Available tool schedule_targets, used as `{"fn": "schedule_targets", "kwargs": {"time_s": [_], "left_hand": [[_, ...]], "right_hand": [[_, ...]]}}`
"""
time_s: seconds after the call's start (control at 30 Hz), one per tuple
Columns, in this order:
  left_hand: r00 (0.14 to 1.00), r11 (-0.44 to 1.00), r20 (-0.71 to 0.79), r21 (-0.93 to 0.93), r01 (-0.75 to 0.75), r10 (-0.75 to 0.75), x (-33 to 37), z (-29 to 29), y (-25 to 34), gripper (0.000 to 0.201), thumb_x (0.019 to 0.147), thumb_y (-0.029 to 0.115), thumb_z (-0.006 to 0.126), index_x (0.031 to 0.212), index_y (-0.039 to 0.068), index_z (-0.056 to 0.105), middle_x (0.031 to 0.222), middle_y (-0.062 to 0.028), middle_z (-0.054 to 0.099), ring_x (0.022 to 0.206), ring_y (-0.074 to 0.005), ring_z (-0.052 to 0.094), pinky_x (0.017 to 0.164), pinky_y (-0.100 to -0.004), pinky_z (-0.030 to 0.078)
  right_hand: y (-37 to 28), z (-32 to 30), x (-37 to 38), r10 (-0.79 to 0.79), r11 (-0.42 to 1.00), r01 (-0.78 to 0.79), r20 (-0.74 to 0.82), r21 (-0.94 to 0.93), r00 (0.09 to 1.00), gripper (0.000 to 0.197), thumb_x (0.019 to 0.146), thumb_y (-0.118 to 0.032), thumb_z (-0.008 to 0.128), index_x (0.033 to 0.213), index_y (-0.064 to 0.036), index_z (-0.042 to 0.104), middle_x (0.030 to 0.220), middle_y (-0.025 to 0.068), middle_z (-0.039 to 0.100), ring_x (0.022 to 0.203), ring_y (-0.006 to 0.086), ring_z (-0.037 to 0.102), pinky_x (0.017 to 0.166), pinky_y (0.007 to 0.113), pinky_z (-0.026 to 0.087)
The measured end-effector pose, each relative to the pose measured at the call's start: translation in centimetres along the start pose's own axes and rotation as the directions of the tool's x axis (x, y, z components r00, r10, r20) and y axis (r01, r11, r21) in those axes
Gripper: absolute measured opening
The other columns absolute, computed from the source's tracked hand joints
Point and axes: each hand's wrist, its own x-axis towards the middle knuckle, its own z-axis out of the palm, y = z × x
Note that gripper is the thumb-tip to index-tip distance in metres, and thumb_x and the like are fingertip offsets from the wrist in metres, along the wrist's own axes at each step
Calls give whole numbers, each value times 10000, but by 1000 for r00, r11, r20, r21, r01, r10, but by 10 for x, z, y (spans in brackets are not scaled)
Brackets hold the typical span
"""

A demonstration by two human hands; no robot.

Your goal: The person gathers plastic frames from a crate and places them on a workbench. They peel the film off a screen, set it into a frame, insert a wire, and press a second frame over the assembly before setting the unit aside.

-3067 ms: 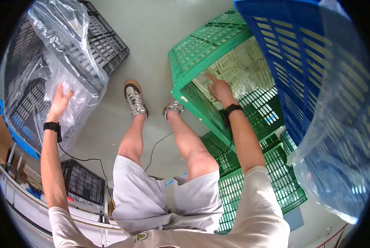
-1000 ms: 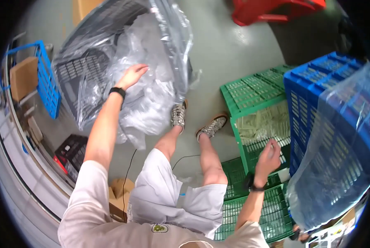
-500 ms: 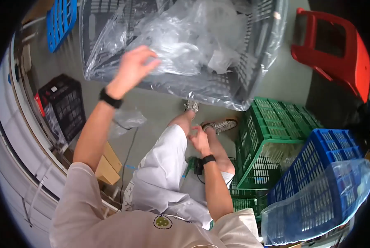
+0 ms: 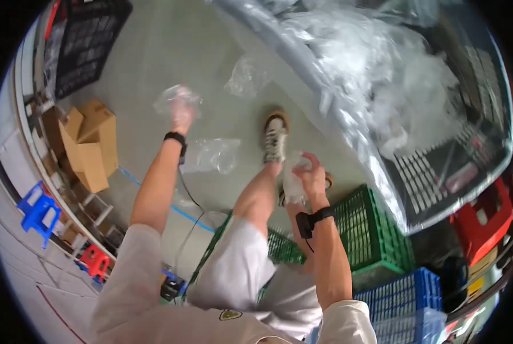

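Note:
My left hand (image 4: 182, 110) reaches out over the floor, blurred, with a clear plastic bag (image 4: 166, 98) bunched around its fingers. My right hand (image 4: 312, 176) is beside my shoes, its fingers curled in a pinch. A second clear plastic bag (image 4: 293, 182) hangs from it on the thumb side, in front of one shoe. At the upper right, a grey plastic crate (image 4: 422, 189) lined with clear film holds a heap of crumpled clear bags (image 4: 377, 69). Neither hand touches that crate.
More clear plastic (image 4: 213, 156) lies on the floor, near a dark cable. An open cardboard box (image 4: 98, 143) and a black crate (image 4: 90, 49) stand at the left. Green (image 4: 382, 235) and blue crates (image 4: 402, 295) are at the lower right, near a red stool (image 4: 486, 221).
My view has turned left, so the film-lined crate now sits at the right. My left hand has left the crate's edge and now has a bag. Plastic now shows at my right hand.

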Motion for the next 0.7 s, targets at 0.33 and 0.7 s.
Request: {"fn": "schedule_targets", "kwargs": {"time_s": [0.33, 0.7], "left_hand": [[737, 436, 510, 596, -674, 443, 153, 16, -191, 258, 861, 175, 607, 1043, 18, 700, 1150, -239, 664, 1067, -399, 629, 875, -462, 491], [902, 834, -25, 392, -388, 431, 38, -60, -146, 320, 925, 235, 718, 1162, 42, 623, 1072, -124, 651, 1052, -218, 619, 847, -373, 521]], "right_hand": [[-115, 250, 281, -489, 493, 637, 416, -593, 766, 748, 776, -100, 768, 1462, -100, 472, 1362, 254, 573, 1143, 485, 598, 961, 482, 530], [-105, 225, 256, -377, 584, 586, 452, -561, 809, 648, 786, -83, 720, 1402, -35, 526, 1336, 275, 550, 1145, 480, 576, 933, 467, 509]]}}
